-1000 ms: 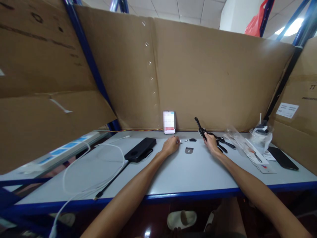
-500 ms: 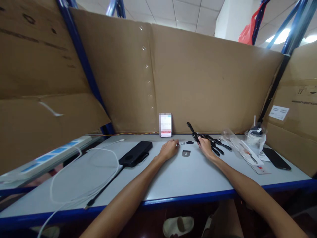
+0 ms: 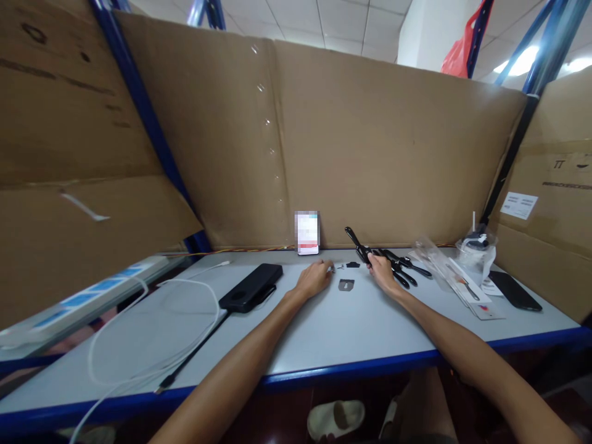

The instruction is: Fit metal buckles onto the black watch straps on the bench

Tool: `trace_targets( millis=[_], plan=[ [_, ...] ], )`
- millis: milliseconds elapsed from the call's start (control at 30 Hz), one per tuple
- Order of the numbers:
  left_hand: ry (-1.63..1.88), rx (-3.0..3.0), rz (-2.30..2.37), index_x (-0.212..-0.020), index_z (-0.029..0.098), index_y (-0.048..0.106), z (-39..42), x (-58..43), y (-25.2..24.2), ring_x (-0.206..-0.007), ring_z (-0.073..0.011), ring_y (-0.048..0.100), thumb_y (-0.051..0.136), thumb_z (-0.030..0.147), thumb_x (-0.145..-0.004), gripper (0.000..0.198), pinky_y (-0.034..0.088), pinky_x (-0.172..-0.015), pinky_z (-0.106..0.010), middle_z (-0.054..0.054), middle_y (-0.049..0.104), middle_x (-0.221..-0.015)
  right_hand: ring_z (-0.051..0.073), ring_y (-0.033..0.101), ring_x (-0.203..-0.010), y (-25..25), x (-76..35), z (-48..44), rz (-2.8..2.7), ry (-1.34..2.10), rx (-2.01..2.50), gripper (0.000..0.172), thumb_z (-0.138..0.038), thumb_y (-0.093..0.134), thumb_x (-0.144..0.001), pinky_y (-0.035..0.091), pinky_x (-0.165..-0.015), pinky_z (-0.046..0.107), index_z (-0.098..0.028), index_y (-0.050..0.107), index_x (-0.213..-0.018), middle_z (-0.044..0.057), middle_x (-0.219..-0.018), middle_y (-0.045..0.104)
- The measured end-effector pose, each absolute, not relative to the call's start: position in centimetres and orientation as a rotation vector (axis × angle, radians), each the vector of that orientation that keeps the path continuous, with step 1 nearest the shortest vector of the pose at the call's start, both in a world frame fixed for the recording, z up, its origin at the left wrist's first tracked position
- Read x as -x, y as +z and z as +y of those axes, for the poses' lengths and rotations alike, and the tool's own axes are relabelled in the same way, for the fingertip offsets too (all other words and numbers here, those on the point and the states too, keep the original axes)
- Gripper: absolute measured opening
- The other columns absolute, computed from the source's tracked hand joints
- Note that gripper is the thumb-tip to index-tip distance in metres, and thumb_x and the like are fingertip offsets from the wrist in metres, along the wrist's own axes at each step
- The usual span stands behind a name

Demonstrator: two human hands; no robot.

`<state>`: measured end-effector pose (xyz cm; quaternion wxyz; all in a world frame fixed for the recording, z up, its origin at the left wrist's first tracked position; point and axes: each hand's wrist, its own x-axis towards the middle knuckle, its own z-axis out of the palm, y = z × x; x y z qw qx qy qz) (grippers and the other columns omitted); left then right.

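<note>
My right hand [image 3: 381, 271] is closed on the middle of a black spokeshave [image 3: 358, 245], whose one handle points up and to the left. More black spokeshaves [image 3: 409, 265] lie just beyond and right of that hand. My left hand [image 3: 315, 277] rests on the table with its fingers curled together at small metal bits; what they pinch is too small to name. Between the hands lie small screws [image 3: 341, 267], a black cap piece [image 3: 353, 264] and, nearer me, a flat grey slotted blade [image 3: 346, 285].
A lit phone [image 3: 308, 233] leans against the cardboard at the back. To the left are a black power bank [image 3: 252, 287], a white cable [image 3: 215, 308] and a power strip [image 3: 95, 290]. Plastic packaging [image 3: 467, 287] and a dark phone [image 3: 515, 291] lie on the right.
The view has shifted slightly. Both hands stay in nearly the same places, the right one still on the spokeshave.
</note>
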<state>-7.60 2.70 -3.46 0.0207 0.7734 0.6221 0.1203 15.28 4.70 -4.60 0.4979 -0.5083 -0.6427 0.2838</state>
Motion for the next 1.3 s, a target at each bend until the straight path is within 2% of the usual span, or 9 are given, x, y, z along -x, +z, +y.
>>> trace_targets(
  millis=[267,567,700,900,1067,1167,1300],
  plan=[
    [0.314,-2.381,1.952,-0.111,0.017,0.059,3.1,7.7,-3.4,-0.109,-0.0274,0.063,0.042,0.024,-0.098,0.022,0.047,-0.081,-0.034,-0.014,0.067,-0.118,0.016,0.049,-0.051,-4.7,-15.2,4.6,-1.565,0.695,1.256,0.053,-0.057,0.037,-0.092,0.036,-0.059,0.027,-0.02,0.054,-0.058,-0.001,-0.048,0.049],
    [0.216,-2.57,1.967,-0.115,0.006,0.059,2.3,6.9,-3.6,-0.108,-0.0314,0.065,0.036,0.021,-0.1,0.031,0.047,-0.086,-0.039,-0.023,0.068,-0.115,0.016,0.051,-0.054,-4.5,-15.2,4.4,-1.615,0.65,1.293,0.052,-0.052,0.035,-0.095,0.037,-0.061,0.026,-0.02,0.054,-0.059,-0.001,-0.05,0.05],
    [0.203,-2.506,2.014,-0.113,0.007,0.063,2.4,6.8,-3.6,-0.104,-0.031,0.068,0.039,0.021,-0.099,0.031,0.047,-0.083,-0.037,-0.023,0.07,-0.112,0.016,0.053,-0.053,-4.5,-15.2,4.5,-1.597,0.656,1.299,0.051,-0.049,0.036,-0.096,0.038,-0.061,0.026,-0.019,0.054,-0.059,0.0,-0.05,0.052],
    [0.553,-2.248,1.991,-0.09,0.016,0.069,2.8,6.9,-3.0,-0.088,-0.0234,0.067,0.046,0.029,-0.098,0.028,0.041,-0.071,-0.03,-0.012,0.074,-0.095,0.016,0.056,-0.055,-4.4,-15.2,4.4,-1.612,0.661,1.327,0.05,-0.044,0.037,-0.098,0.04,-0.062,0.025,-0.018,0.057,-0.06,0.001,-0.052,0.056],
    [1.073,-2.383,1.748,-0.093,0.018,0.064,1.7,5.4,-2.4,-0.076,-0.0176,0.061,0.045,0.029,-0.1,0.024,0.037,-0.067,-0.027,-0.005,0.069,-0.086,0.017,0.061,-0.061,-3.9,-14.8,3.8,-1.726,0.585,1.385,0.051,-0.037,0.035,-0.1,0.041,-0.066,0.025,-0.017,0.062,-0.062,0.004,-0.058,0.063],
    [1.115,-2.543,1.6,-0.094,0.018,0.063,0.3,4.0,-2.2,-0.078,-0.0176,0.061,0.045,0.028,-0.101,0.022,0.038,-0.069,-0.028,-0.006,0.069,-0.09,0.019,0.064,-0.067,-3.7,-14.3,3.2,-1.82,0.496,1.392,0.053,-0.035,0.034,-0.102,0.042,-0.07,0.026,-0.016,0.068,-0.066,0.006,-0.064,0.068],
    [0.993,-2.69,1.651,-0.098,0.018,0.061,-1.1,2.7,-1.9,-0.086,-0.0194,0.064,0.041,0.026,-0.103,0.022,0.039,-0.07,-0.029,-0.007,0.069,-0.098,0.02,0.067,-0.076,-3.7,-13.5,2.4,-1.931,0.426,1.402,0.051,-0.032,0.035,-0.104,0.042,-0.075,0.026,-0.015,0.074,-0.075,0.009,-0.076,0.074]
  ],
)
